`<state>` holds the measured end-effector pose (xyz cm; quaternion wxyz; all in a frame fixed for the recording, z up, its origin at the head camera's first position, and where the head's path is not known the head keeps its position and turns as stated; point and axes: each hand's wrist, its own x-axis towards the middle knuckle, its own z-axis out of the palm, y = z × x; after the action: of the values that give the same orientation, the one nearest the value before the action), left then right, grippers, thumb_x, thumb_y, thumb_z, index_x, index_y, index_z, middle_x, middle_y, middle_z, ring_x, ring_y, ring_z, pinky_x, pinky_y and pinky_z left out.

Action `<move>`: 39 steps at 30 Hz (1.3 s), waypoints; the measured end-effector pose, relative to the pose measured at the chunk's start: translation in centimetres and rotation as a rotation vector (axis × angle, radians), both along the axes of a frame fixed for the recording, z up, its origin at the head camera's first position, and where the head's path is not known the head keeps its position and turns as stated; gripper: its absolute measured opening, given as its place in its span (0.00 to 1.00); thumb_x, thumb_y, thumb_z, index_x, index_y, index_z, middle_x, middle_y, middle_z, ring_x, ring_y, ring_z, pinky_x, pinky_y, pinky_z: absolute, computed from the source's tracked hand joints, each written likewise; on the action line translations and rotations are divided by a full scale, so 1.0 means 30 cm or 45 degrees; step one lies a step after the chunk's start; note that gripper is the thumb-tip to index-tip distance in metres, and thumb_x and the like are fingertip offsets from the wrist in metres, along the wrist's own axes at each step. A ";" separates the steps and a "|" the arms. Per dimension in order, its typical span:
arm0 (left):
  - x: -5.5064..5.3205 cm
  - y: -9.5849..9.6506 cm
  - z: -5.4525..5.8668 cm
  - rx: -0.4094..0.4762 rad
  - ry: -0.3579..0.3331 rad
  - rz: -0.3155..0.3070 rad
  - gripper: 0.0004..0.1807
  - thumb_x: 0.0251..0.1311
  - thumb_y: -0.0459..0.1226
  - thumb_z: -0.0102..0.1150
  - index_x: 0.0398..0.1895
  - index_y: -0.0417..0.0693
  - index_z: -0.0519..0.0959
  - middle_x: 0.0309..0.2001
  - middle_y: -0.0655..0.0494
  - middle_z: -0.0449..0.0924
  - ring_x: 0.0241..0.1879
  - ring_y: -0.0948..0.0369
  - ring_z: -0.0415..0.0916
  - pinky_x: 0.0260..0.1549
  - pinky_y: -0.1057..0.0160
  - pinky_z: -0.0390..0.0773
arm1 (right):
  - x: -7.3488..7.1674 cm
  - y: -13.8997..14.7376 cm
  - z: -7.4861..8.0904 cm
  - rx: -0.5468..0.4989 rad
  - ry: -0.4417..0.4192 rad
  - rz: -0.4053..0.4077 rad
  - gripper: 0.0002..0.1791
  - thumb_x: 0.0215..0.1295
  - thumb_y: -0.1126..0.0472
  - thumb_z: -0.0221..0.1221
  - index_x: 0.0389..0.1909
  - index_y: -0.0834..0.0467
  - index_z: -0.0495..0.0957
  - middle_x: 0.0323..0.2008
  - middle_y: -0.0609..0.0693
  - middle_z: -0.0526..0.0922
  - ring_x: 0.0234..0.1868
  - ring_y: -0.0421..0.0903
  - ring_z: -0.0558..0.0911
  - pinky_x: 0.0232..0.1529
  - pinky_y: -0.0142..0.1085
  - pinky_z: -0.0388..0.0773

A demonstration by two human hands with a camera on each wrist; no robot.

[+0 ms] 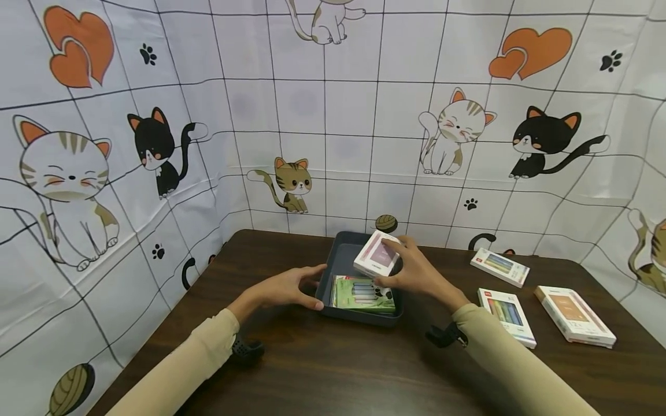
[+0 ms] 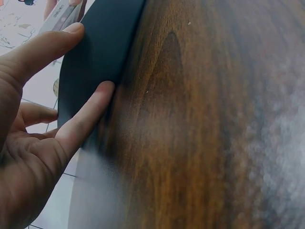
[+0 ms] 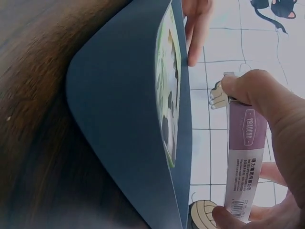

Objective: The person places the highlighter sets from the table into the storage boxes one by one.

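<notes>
My right hand (image 1: 416, 274) holds a small pink-and-white box (image 1: 376, 254), tilted over the dark grey tray (image 1: 340, 257). Thumb and fingers grip it by opposite edges, and the right wrist view shows the printed side of the box (image 3: 245, 162). Inside the tray, toward its near end, lies a green flat pack (image 1: 354, 292) with pastel sticks and a panda pictured on it. My left hand (image 1: 286, 289) is at the tray's left side, thumb and fingers spread. In the left wrist view, its fingertips rest against the outer wall of the tray (image 2: 102, 43).
On the dark wooden table (image 1: 312, 370), three more boxes lie to the right: a slim white box (image 1: 500, 267) at the back, a white box with coloured sticks (image 1: 507, 316), and a thicker orange-and-white box (image 1: 574, 315). A cat-print sheet (image 1: 354, 156) hangs behind the table.
</notes>
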<state>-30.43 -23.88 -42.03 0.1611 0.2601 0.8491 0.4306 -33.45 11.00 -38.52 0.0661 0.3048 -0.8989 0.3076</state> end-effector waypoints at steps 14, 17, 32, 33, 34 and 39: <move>-0.007 -0.001 -0.005 0.012 0.003 -0.006 0.58 0.57 0.50 0.75 0.83 0.49 0.48 0.79 0.48 0.51 0.71 0.49 0.64 0.64 0.43 0.67 | -0.030 -0.054 -0.018 0.022 -0.035 0.033 0.54 0.52 0.42 0.76 0.76 0.60 0.64 0.72 0.72 0.55 0.62 0.68 0.68 0.57 0.63 0.71; -0.006 -0.002 -0.005 0.011 -0.001 -0.005 0.58 0.57 0.50 0.75 0.83 0.49 0.48 0.79 0.48 0.51 0.71 0.49 0.64 0.64 0.43 0.67 | -0.036 -0.066 -0.021 0.026 -0.044 0.044 0.54 0.53 0.43 0.75 0.76 0.61 0.64 0.72 0.73 0.54 0.64 0.69 0.67 0.57 0.64 0.70; 0.002 -0.001 -0.001 -0.014 0.005 0.013 0.57 0.58 0.51 0.75 0.83 0.51 0.49 0.78 0.49 0.53 0.71 0.48 0.64 0.65 0.42 0.65 | -0.066 -0.125 -0.036 0.048 -0.175 0.080 0.54 0.55 0.40 0.73 0.78 0.56 0.61 0.74 0.70 0.52 0.65 0.68 0.67 0.56 0.62 0.72; 0.002 0.000 -0.001 -0.015 0.005 0.014 0.57 0.58 0.51 0.74 0.83 0.51 0.49 0.78 0.49 0.53 0.71 0.49 0.64 0.65 0.42 0.65 | -0.070 -0.126 -0.036 0.051 -0.174 0.083 0.54 0.54 0.40 0.73 0.78 0.56 0.61 0.74 0.70 0.53 0.64 0.67 0.68 0.56 0.61 0.72; 0.002 0.000 -0.002 -0.015 0.004 0.014 0.57 0.58 0.51 0.75 0.83 0.51 0.49 0.78 0.49 0.53 0.71 0.49 0.64 0.65 0.42 0.65 | -0.072 -0.127 -0.035 0.053 -0.170 0.086 0.54 0.55 0.40 0.73 0.78 0.57 0.61 0.74 0.71 0.53 0.64 0.67 0.68 0.56 0.62 0.72; 0.001 -0.001 -0.005 -0.013 -0.003 0.022 0.57 0.58 0.51 0.75 0.83 0.51 0.49 0.78 0.48 0.54 0.71 0.49 0.64 0.65 0.42 0.65 | -0.083 -0.131 -0.037 0.055 -0.177 0.093 0.54 0.54 0.40 0.74 0.78 0.57 0.62 0.73 0.70 0.55 0.60 0.64 0.70 0.55 0.60 0.72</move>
<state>-30.39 -23.91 -42.18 0.1598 0.2513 0.8533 0.4281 -35.96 7.06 -39.63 -0.0145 0.3165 -0.8961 0.3108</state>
